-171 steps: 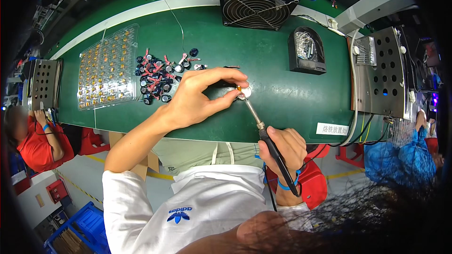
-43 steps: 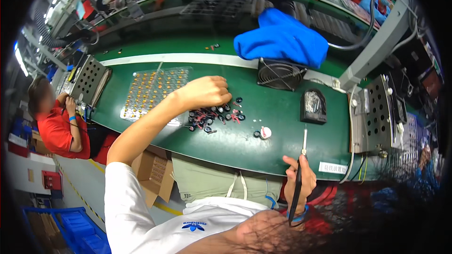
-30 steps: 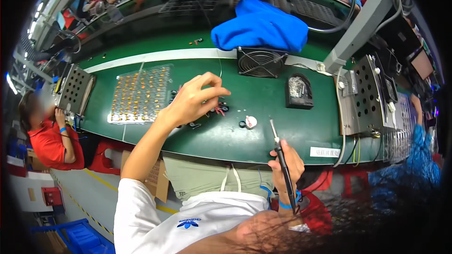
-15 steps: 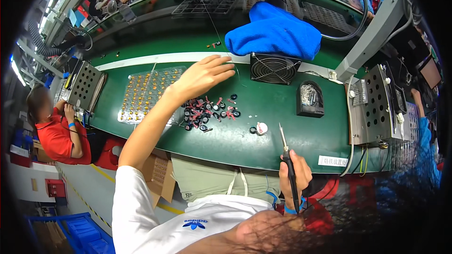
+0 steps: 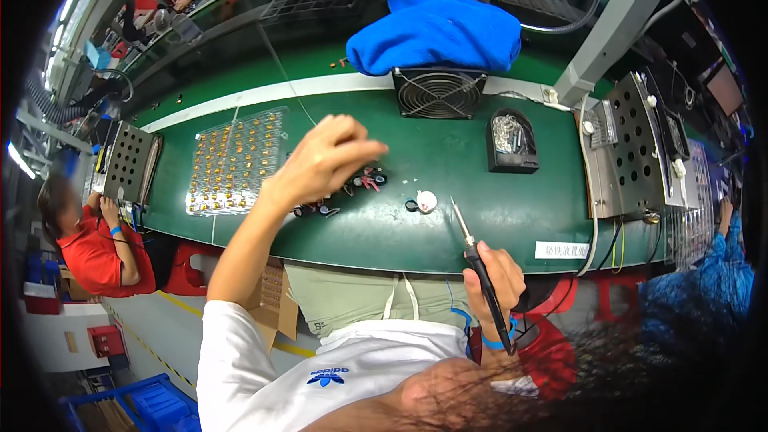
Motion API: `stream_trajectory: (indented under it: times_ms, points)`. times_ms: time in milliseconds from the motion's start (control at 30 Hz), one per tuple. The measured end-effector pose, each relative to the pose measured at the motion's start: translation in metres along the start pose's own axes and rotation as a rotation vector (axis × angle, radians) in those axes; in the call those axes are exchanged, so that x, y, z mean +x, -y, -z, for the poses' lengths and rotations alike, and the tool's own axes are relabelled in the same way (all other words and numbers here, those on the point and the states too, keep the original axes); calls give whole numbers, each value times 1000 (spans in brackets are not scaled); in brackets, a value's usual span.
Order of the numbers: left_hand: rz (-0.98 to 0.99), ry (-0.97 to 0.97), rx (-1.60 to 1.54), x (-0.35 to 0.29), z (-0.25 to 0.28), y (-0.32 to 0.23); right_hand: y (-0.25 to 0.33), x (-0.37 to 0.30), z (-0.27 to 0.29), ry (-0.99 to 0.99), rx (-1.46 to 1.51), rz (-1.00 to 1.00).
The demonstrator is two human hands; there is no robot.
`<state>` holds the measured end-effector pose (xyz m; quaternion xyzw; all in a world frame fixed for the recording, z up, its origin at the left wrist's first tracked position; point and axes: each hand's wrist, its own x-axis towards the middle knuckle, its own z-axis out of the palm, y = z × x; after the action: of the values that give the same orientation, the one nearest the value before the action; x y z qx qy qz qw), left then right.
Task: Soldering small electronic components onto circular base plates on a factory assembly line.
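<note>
- far left of the frame: a person in a red shirt (image 5: 100, 254), seated near a perforated metal box (image 5: 128, 162).
- left of the frame: a clear tray (image 5: 282, 134) with rows of small orange pieces (image 5: 234, 162), flat on the green tabletop (image 5: 360, 236).
- left of centre: the left hand (image 5: 322, 162), fingers bent, over a cluster of small dark parts with red leads (image 5: 370, 179), partly covering it; whether it pinches anything i cannot tell.
- centre: a dark ring (image 5: 411, 206) on the tabletop, just beside a white round piece (image 5: 427, 202).
- upper centre: a black fan (image 5: 440, 94), a blue cloth (image 5: 436, 28) at its top edge.
- lower right of centre: the right hand (image 5: 501, 278) grasping a soldering iron (image 5: 482, 274) by its black handle, tip pointing up and left, near the white round piece but apart from it.
- right: a black holder (image 5: 513, 165) containing metal bits (image 5: 509, 134), then a white label (image 5: 558, 250) lower down and a second perforated box (image 5: 637, 158).
</note>
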<state>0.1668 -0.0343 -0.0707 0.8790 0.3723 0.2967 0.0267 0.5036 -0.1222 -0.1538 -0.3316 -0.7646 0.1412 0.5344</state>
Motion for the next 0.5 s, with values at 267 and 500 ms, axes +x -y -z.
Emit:
stream_trajectory:
  times_ms: [267,500]
  points:
    - [33,-186,-95,-2,-35,-62,2,4,-6,-13,31,5]
    - [75,-109,-2,0,-28,-61,3,3,-6,-34,16,16]
